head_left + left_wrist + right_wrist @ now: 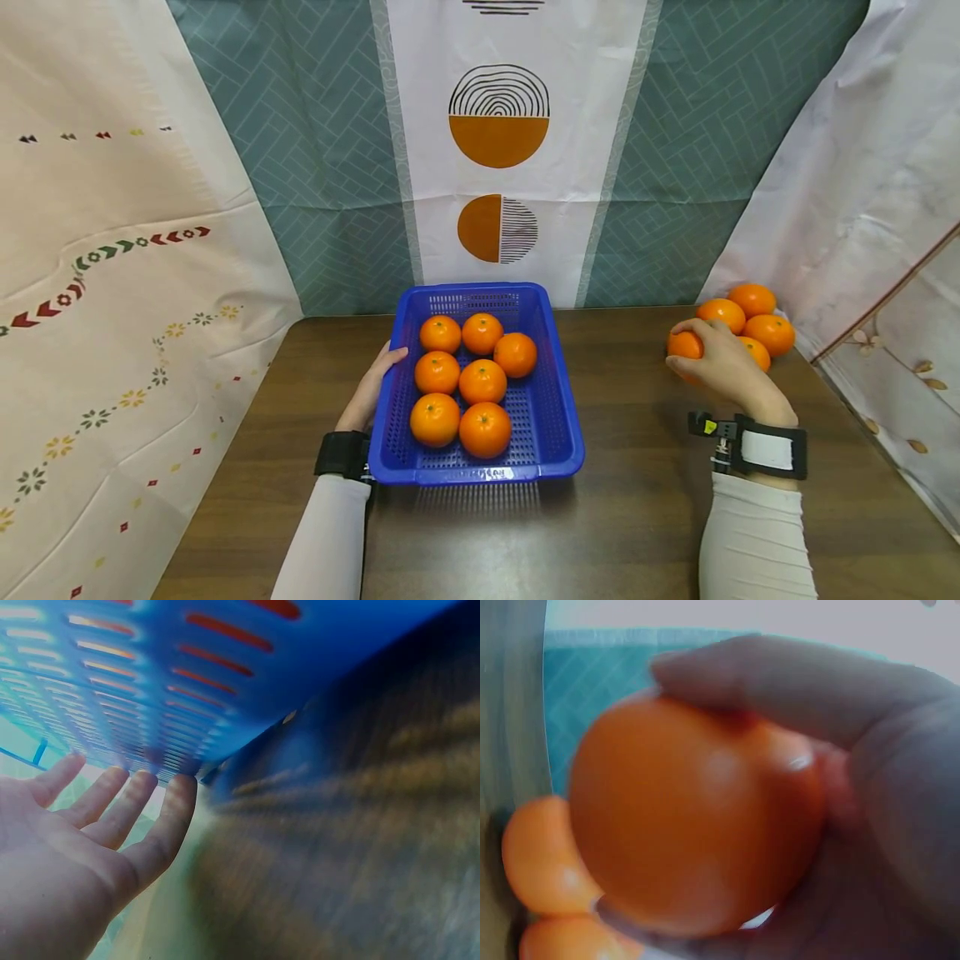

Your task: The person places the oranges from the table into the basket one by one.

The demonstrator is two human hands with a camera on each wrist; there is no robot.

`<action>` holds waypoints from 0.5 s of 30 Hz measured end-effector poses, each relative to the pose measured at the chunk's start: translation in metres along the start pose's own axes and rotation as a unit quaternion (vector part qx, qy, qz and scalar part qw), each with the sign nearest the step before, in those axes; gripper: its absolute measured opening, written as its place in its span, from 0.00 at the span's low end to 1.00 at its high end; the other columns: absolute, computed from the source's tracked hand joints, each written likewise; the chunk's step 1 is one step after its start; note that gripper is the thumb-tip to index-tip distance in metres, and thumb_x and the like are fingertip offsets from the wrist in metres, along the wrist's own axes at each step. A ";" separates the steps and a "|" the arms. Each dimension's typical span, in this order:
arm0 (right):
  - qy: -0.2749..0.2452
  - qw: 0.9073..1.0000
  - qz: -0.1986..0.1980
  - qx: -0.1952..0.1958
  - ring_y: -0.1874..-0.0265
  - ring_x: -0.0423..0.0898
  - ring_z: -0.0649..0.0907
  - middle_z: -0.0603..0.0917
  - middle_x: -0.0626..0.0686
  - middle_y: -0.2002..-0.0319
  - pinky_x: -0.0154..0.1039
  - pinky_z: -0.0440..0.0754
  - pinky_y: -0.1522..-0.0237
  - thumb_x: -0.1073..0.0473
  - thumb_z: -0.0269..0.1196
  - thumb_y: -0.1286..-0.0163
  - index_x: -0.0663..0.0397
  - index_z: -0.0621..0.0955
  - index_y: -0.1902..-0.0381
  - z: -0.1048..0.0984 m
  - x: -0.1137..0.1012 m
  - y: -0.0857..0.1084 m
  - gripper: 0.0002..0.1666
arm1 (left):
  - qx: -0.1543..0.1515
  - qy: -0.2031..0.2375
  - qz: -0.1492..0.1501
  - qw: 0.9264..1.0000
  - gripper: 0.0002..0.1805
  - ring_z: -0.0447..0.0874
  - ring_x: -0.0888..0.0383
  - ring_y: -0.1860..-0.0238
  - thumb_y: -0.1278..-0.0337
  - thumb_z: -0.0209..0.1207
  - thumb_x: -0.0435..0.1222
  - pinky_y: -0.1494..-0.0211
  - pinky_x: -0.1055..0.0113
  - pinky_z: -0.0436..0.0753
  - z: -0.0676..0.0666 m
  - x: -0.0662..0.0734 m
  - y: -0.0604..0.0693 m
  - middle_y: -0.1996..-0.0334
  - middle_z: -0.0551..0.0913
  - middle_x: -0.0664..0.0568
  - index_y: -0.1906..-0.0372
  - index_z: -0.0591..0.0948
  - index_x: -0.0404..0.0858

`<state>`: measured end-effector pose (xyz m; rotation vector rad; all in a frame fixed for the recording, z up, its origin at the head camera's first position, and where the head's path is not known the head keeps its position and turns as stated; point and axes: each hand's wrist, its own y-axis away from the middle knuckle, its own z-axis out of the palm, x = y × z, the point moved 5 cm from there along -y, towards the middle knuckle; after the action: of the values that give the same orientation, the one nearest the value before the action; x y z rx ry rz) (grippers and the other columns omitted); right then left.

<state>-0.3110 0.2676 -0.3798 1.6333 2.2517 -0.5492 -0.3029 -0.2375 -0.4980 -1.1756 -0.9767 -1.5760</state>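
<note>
My right hand (720,362) grips an orange (686,344) at the right side of the table; in the right wrist view this orange (694,817) fills the middle, with fingers and thumb curved round it. Several more oranges (770,334) lie together just beyond that hand. A blue plastic basket (566,400) with slotted walls stands mid-table, with several oranges (482,382) inside. At its left side is my left hand (372,387). In the left wrist view, the fingers (169,825) extend nearly straight, their tips at the basket's slotted wall (142,697).
The dark wooden table (630,517) reaches back to a teal and white patterned cloth (337,167). Pale printed cloths hang along the left (135,333) and right (870,217) sides, the right one close behind the loose oranges.
</note>
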 end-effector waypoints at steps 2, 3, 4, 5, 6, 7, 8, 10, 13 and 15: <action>-0.016 0.999 -0.015 0.031 0.47 0.66 0.72 0.73 0.70 0.44 0.63 0.74 0.50 0.56 0.67 0.29 0.64 0.75 0.38 0.000 -0.008 -0.003 0.27 | 0.000 0.001 0.000 1.000 0.34 0.65 0.39 0.28 0.17 0.41 0.52 0.31 0.39 0.73 0.000 0.000 0.000 0.20 0.56 0.44 0.16 0.46 0.59; -0.027 0.998 -0.020 0.043 0.47 0.65 0.72 0.73 0.68 0.43 0.63 0.74 0.49 0.57 0.67 0.29 0.64 0.76 0.38 0.000 -0.011 -0.004 0.27 | -0.001 0.002 0.000 1.000 0.34 0.65 0.39 0.28 0.17 0.42 0.52 0.31 0.38 0.73 0.000 -0.001 0.000 0.20 0.56 0.44 0.16 0.46 0.59; -0.036 0.998 -0.027 0.054 0.47 0.65 0.72 0.73 0.68 0.43 0.62 0.74 0.49 0.57 0.67 0.29 0.63 0.76 0.38 0.000 -0.014 -0.005 0.26 | 0.000 0.004 -0.001 1.000 0.33 0.64 0.39 0.27 0.17 0.42 0.52 0.31 0.38 0.72 0.000 -0.001 0.000 0.20 0.56 0.45 0.17 0.46 0.59; -0.044 0.997 -0.031 0.064 0.46 0.64 0.72 0.73 0.68 0.43 0.62 0.74 0.50 0.57 0.67 0.28 0.63 0.76 0.37 0.001 -0.017 -0.006 0.26 | 0.000 0.004 -0.001 1.000 0.33 0.64 0.39 0.27 0.17 0.42 0.52 0.30 0.38 0.72 0.000 -0.001 0.000 0.20 0.56 0.45 0.17 0.46 0.60; -0.051 0.995 -0.035 0.073 0.46 0.64 0.71 0.73 0.67 0.42 0.61 0.73 0.50 0.56 0.67 0.28 0.63 0.76 0.37 0.001 -0.020 -0.007 0.26 | 0.000 0.004 -0.001 1.000 0.33 0.64 0.39 0.27 0.17 0.42 0.52 0.30 0.38 0.72 0.001 -0.001 0.000 0.20 0.56 0.45 0.17 0.46 0.60; -0.058 0.994 -0.036 0.081 0.46 0.64 0.71 0.72 0.67 0.42 0.60 0.74 0.51 0.56 0.67 0.28 0.62 0.76 0.37 0.001 -0.023 -0.008 0.26 | 0.001 0.004 0.000 1.000 0.33 0.64 0.39 0.27 0.17 0.42 0.52 0.30 0.37 0.71 0.001 -0.001 0.000 0.20 0.56 0.45 0.17 0.46 0.60; -0.065 0.993 -0.037 0.088 0.47 0.63 0.71 0.72 0.67 0.42 0.59 0.74 0.52 0.56 0.68 0.28 0.61 0.76 0.37 0.002 -0.025 -0.009 0.27 | 0.000 0.002 0.002 1.000 0.33 0.64 0.38 0.27 0.17 0.41 0.52 0.30 0.37 0.71 0.001 -0.001 0.000 0.20 0.56 0.44 0.16 0.46 0.59; -0.079 0.991 -0.041 0.101 0.48 0.63 0.71 0.70 0.67 0.41 0.56 0.73 0.55 0.56 0.68 0.28 0.61 0.76 0.36 0.002 -0.031 -0.011 0.27 | 0.002 0.001 0.005 1.000 0.33 0.64 0.38 0.27 0.17 0.42 0.52 0.30 0.37 0.71 0.001 0.000 0.000 0.20 0.56 0.44 0.17 0.46 0.59; -0.097 0.987 -0.047 0.115 0.49 0.62 0.72 0.70 0.67 0.40 0.54 0.73 0.56 0.58 0.69 0.29 0.60 0.76 0.36 0.002 -0.038 -0.014 0.27 | 0.001 -0.004 0.010 1.000 0.33 0.64 0.38 0.28 0.17 0.41 0.51 0.30 0.37 0.71 0.001 0.000 0.000 0.20 0.55 0.43 0.16 0.46 0.58; -0.105 0.986 -0.051 0.119 0.49 0.62 0.72 0.70 0.67 0.40 0.53 0.73 0.55 0.58 0.69 0.29 0.59 0.77 0.36 0.002 -0.043 -0.016 0.27 | 0.000 -0.004 0.008 1.000 0.33 0.65 0.38 0.28 0.17 0.41 0.52 0.31 0.37 0.72 0.000 0.000 0.000 0.20 0.56 0.43 0.16 0.46 0.58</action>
<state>-0.3133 0.2264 -0.3603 1.4886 2.1879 -1.0012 -0.3024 -0.2375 -0.4981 -1.1884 -0.9699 -1.5590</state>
